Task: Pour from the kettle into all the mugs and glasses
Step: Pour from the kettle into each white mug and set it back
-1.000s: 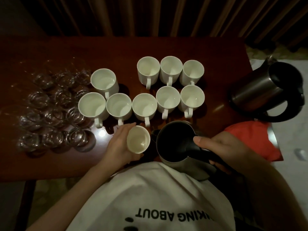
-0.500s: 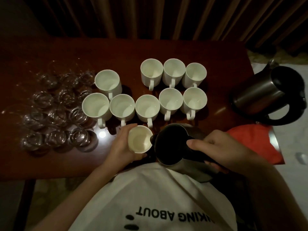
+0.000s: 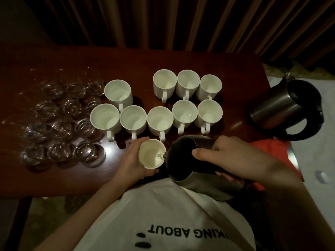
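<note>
My left hand (image 3: pixel 131 160) holds a white mug (image 3: pixel 151 153) near the table's front edge, fingers curled round its side. My right hand (image 3: pixel 233 158) grips the dark handle of a steel kettle (image 3: pixel 184 158), tilted left so its spout touches the mug's rim. A thin stream of water runs into the mug. Several more white mugs (image 3: pixel 159 120) stand upright in two rows behind. Several clear glasses (image 3: pixel 59 124) cluster on the left of the wooden table (image 3: pixel 72 176).
A second steel kettle (image 3: pixel 286 109) with a black handle stands at the table's right edge. A red cloth (image 3: pixel 272 147) lies beside my right hand. A dark curtain hangs behind the table. Pale floor shows on the right.
The kettle has tipped further to the left and its spout has met the mug's rim. Water now flows into the mug. My left hand has kept hold of the mug.
</note>
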`<control>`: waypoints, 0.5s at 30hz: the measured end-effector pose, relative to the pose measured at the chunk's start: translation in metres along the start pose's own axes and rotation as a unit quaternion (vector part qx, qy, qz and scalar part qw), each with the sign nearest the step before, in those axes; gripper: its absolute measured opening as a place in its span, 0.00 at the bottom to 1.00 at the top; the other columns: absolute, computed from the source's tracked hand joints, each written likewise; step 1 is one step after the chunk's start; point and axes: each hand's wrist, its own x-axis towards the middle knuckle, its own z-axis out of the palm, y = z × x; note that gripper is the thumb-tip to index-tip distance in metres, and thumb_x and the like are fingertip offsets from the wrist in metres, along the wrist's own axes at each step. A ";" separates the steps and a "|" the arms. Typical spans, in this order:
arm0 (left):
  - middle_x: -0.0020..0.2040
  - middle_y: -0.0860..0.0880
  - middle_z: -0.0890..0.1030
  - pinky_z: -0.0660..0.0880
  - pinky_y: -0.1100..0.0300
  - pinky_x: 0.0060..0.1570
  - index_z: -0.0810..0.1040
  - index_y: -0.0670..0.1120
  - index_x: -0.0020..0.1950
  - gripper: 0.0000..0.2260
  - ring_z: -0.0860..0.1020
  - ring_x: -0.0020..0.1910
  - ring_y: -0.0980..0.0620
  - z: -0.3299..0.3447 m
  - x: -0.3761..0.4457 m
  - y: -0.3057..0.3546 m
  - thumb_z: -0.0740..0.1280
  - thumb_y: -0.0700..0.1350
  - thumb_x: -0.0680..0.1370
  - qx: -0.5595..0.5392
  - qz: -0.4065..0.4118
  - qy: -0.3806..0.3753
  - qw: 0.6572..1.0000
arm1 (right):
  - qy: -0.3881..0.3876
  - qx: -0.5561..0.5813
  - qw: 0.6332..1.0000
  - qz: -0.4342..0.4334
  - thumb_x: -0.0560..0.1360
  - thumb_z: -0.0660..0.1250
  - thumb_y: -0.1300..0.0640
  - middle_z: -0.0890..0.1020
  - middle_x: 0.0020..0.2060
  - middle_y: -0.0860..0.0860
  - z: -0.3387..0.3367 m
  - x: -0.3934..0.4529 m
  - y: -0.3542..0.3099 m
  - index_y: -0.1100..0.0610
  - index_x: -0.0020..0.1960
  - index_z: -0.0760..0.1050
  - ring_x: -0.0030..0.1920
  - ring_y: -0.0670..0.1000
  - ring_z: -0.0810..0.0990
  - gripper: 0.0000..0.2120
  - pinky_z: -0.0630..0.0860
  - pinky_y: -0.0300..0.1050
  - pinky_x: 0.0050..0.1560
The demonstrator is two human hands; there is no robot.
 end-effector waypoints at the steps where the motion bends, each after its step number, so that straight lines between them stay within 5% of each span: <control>1: 0.60 0.61 0.71 0.66 0.70 0.54 0.65 0.67 0.60 0.43 0.71 0.61 0.55 0.000 0.000 0.000 0.84 0.42 0.55 0.002 0.000 0.000 1.000 | -0.001 -0.007 1.000 0.002 0.73 0.61 0.36 0.72 0.17 0.52 0.000 0.000 -0.002 0.58 0.25 0.73 0.20 0.51 0.72 0.29 0.71 0.42 0.27; 15: 0.61 0.62 0.72 0.68 0.61 0.58 0.66 0.61 0.65 0.44 0.71 0.63 0.55 0.000 0.000 -0.002 0.84 0.43 0.56 -0.009 -0.008 0.001 1.000 | -0.013 -0.044 0.999 0.020 0.75 0.60 0.38 0.72 0.16 0.50 0.003 -0.005 -0.022 0.59 0.27 0.72 0.17 0.48 0.70 0.28 0.71 0.40 0.26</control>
